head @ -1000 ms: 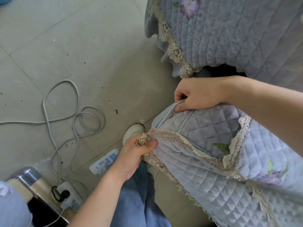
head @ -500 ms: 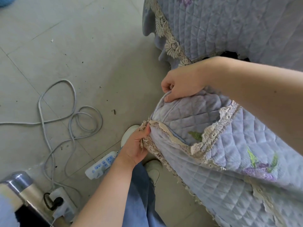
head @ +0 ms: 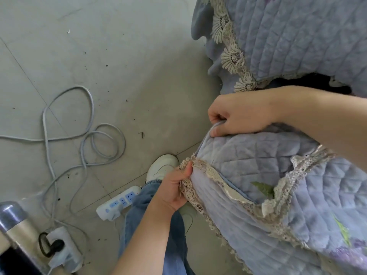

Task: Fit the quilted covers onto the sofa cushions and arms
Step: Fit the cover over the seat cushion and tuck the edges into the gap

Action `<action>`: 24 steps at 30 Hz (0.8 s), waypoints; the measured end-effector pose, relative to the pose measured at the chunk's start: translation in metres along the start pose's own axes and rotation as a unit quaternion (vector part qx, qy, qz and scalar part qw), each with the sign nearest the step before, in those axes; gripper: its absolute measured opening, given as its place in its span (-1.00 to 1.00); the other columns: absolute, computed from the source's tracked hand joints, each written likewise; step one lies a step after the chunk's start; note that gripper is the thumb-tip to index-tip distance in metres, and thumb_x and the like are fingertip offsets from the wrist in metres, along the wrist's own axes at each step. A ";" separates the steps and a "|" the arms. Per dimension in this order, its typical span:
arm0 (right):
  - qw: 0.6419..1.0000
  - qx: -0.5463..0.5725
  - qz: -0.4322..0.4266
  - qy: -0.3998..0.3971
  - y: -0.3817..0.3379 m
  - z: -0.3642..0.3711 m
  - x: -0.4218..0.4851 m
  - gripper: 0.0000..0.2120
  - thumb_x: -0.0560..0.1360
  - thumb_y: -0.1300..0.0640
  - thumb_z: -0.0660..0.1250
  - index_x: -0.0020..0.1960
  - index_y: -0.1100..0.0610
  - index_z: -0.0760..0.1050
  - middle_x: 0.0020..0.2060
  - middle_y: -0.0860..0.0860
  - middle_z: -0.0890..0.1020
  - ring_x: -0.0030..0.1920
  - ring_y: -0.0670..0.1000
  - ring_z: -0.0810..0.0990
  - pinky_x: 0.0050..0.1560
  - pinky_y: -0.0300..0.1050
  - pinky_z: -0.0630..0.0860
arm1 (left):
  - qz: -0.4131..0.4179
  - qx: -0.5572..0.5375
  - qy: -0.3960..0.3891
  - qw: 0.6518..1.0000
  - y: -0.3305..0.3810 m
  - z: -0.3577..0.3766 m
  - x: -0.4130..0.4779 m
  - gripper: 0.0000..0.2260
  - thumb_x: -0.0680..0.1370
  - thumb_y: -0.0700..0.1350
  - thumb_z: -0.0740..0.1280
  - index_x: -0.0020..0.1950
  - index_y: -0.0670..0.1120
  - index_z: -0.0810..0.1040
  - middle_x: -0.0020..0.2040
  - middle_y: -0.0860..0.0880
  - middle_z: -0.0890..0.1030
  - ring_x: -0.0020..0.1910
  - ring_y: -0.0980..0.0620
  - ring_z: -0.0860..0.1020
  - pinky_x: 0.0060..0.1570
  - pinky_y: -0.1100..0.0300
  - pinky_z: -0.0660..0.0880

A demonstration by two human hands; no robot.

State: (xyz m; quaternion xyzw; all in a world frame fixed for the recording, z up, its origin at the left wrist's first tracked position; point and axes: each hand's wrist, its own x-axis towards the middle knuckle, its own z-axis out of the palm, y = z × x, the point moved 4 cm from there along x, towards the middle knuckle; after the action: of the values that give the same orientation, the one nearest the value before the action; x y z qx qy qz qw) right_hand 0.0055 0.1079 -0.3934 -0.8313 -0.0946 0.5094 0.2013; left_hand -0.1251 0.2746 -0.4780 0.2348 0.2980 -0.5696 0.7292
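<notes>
A lavender quilted cover (head: 258, 199) with beige lace trim and flower prints is bunched up at the lower right. My left hand (head: 174, 189) pinches its lace-edged corner near my knee. My right hand (head: 240, 114) grips the piped upper edge of the same cover, fingers curled over the fold. A second quilted cover (head: 297, 38) with daisy lace lies over the sofa at the top right, with a dark gap beneath its lower edge.
Grey tiled floor (head: 119, 56) on the left holds a looped grey cable (head: 87, 139) and a white power strip (head: 119, 203). A metal flask (head: 14, 225) and a plugged socket block (head: 57, 249) sit at the bottom left. My white shoe (head: 162, 167) and jeans leg (head: 158, 235) are below.
Both hands stayed gripped on the cover. My right hand shifted slightly lower and right, pulling the piped edge, and the left hand's grip on the lace corner moved a little.
</notes>
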 end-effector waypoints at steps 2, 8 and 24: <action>0.999 0.016 0.025 -0.027 0.005 -0.001 0.007 -0.63 0.48 -0.05 0.35 -0.22 0.29 0.51 -0.40 0.04 0.47 -0.38 -0.02 0.39 -0.32 -0.09 0.36 | 0.002 0.016 0.003 1.000 0.007 0.002 -0.002 -0.44 0.18 0.04 0.63 0.10 -0.17 0.67 0.14 -0.17 0.63 0.16 -0.12 0.59 0.16 0.03 0.54; 0.996 0.013 0.069 -0.053 0.013 -0.018 -0.006 -0.57 0.37 -0.28 0.37 -0.34 0.10 0.54 -0.49 -0.11 0.54 -0.37 -0.09 0.49 -0.28 -0.16 0.40 | 0.003 0.138 0.000 0.990 0.040 0.013 -0.009 -0.50 0.43 0.11 0.39 0.27 -0.16 0.56 0.29 -0.17 0.55 0.28 -0.09 0.52 0.20 0.10 0.50; 0.977 0.150 0.116 0.097 0.072 -0.013 -0.032 -0.45 0.50 -0.21 0.28 -0.41 0.23 0.50 -0.62 -0.02 0.29 -0.60 -0.11 0.19 -0.60 -0.29 0.15 | -0.056 0.461 -0.099 0.880 0.093 0.116 0.037 -0.65 0.40 0.12 0.46 0.01 -0.11 0.66 0.04 -0.04 0.67 0.08 0.02 0.62 0.12 0.14 0.52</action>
State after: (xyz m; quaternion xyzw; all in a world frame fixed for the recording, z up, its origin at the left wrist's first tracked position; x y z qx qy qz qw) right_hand -0.0016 0.0289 -0.3935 -0.8426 0.0995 0.4542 0.2716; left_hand -0.0088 0.1924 -0.4207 0.4697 -0.0597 -0.7024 0.5314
